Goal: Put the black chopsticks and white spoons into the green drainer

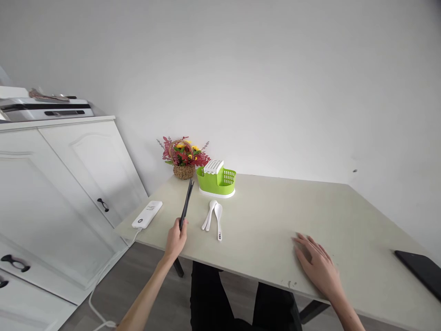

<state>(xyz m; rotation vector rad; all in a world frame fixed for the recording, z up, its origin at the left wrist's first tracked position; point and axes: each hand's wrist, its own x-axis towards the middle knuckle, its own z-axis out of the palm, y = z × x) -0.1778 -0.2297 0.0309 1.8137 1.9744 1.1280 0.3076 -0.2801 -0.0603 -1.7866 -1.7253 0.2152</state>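
Your left hand (pixel 176 240) is by the near edge of the tabletop (pixel 265 220), its fingers wrapped round a bundle of black chopsticks (pixel 186 206). The chopsticks slant away from you, their far ends slightly fanned, toward the green utensil caddy (pixel 214 187) with its white lid and base. Just to the right of that hand, white spoons (pixel 219 218) lie close together on the tabletop, in front of the caddy. Your right hand (pixel 319 267) rests palm down well to the right, fingers released, slightly spread and grasping nothing. Behind the caddy's left end stands a wicker basket (pixel 183 172) of red and yellow flowers (pixel 188 154). A white power bank (pixel 147 214) with a cable lies left of your left hand; a black phone (pixel 421 270) lies at the far right.
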